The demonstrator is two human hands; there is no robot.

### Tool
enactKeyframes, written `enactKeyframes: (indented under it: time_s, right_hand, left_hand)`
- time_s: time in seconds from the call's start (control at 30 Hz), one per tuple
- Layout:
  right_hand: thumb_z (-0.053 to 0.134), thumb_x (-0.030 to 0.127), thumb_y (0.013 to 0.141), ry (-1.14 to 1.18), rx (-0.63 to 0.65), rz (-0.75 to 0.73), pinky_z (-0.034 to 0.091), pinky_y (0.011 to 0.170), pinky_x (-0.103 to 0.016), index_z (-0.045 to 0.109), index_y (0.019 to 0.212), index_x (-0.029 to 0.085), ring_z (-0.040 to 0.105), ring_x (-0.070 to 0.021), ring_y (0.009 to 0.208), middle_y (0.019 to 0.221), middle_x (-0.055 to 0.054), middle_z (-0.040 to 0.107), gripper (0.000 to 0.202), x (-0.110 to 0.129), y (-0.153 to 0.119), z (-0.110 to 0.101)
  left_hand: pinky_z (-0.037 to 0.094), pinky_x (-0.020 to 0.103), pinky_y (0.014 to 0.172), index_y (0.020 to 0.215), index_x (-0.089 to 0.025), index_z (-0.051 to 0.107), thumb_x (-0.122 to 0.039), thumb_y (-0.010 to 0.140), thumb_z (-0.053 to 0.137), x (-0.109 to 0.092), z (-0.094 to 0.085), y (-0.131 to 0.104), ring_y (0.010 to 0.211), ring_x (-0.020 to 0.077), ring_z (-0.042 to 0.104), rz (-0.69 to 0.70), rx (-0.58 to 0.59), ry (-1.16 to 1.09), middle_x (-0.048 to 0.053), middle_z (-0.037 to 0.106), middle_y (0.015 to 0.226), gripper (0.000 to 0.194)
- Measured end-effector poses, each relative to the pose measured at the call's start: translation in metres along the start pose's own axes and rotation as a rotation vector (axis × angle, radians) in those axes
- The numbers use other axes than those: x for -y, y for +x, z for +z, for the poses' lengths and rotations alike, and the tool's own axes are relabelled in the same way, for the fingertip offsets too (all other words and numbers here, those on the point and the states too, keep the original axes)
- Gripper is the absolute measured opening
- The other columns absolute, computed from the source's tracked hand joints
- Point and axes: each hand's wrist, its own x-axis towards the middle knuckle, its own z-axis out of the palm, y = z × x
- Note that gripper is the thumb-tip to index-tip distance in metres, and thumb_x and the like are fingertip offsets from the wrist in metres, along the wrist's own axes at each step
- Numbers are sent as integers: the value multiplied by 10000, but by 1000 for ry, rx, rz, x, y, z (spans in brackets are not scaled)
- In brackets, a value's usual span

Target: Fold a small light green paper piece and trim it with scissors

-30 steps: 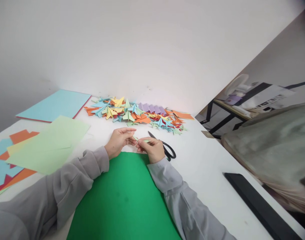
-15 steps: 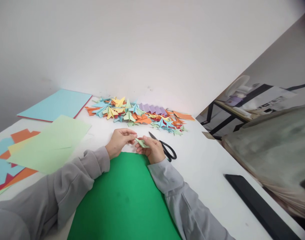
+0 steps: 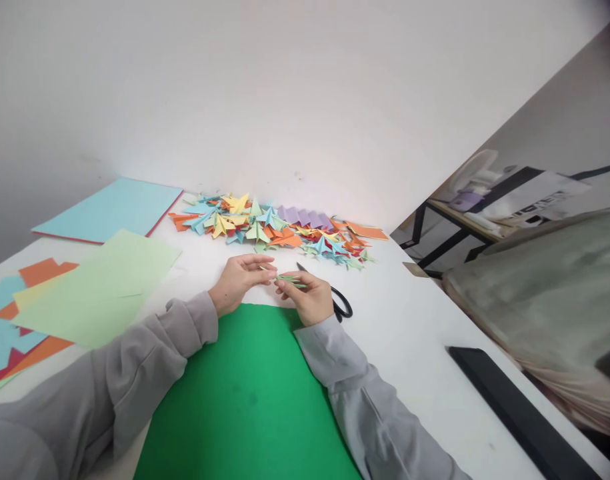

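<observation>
Between my two hands, above the far edge of a green sheet (image 3: 249,393), is a small folded piece of light green paper (image 3: 291,279). My left hand (image 3: 241,283) pinches its left end between thumb and fingers. My right hand (image 3: 312,297) is closed on its right end, and the fingers hide part of the folds. Black-handled scissors (image 3: 343,305) lie on the white table just beyond my right hand, which covers their middle. Behind my hands spreads a pile of small folded paper planes (image 3: 257,230) in several colours.
Loose coloured paper with a light green sheet (image 3: 99,287) on top lies at the left. Farther back is a light blue sheet stack (image 3: 115,210). A long black bar (image 3: 509,407) rests on the right side of the table. Orange paper (image 3: 367,231) lies behind the pile.
The folded green paper has turned so that its thin edges now show. My right fingers have shifted up and over it, covering more of the scissors. My left hand has barely moved.
</observation>
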Motion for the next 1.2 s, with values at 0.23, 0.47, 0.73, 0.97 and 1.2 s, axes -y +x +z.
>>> enactKeyframes:
  time_s: [0.23, 0.47, 0.73, 0.97, 1.2]
  right_hand:
    - [672, 303, 606, -68, -23, -66, 447, 447, -253, 659, 648, 171, 542, -121, 437, 507, 1, 613, 139, 2, -1, 0]
    - [672, 332, 609, -7, 54, 62, 456, 460, -238, 628, 597, 151, 550, -113, 429, 489, -6, 614, 188, 2, -1, -1]
    - [719, 360, 531, 228, 33, 235, 487, 476, -258, 590, 703, 152, 598, -141, 466, 564, -26, 659, 299, -2, 1, 0]
    - [700, 349, 560, 51, 33, 85, 472, 476, -258, 592, 603, 163, 568, -126, 429, 480, 1, 619, 219, 4, -2, 2]
    - [651, 296, 646, -41, 40, -66, 452, 488, -252, 609, 636, 173, 559, -121, 460, 518, 3, 616, 130, -3, -1, -2]
  left_hand:
    - [462, 268, 608, 808, -103, 634, -209, 522, 716, 1, 1, -1, 567, 112, 575, 19, 33, 70, 36, 634, 631, 316]
    - [450, 249, 557, 793, -100, 628, -213, 551, 699, 0, 1, -1, 504, 104, 554, 50, -8, 122, 8, 595, 514, 277]
    - [437, 253, 571, 806, -99, 623, -211, 546, 698, 2, -2, 2, 520, 106, 557, 50, -49, 39, 7, 591, 519, 292]
    - [443, 260, 583, 813, -96, 625, -200, 538, 702, -1, 0, 0, 528, 112, 563, 20, -27, 33, 12, 597, 527, 304]
    - [452, 272, 618, 885, -109, 614, -188, 484, 738, 0, 0, -2, 576, 126, 585, 5, 39, 95, 41, 644, 638, 427]
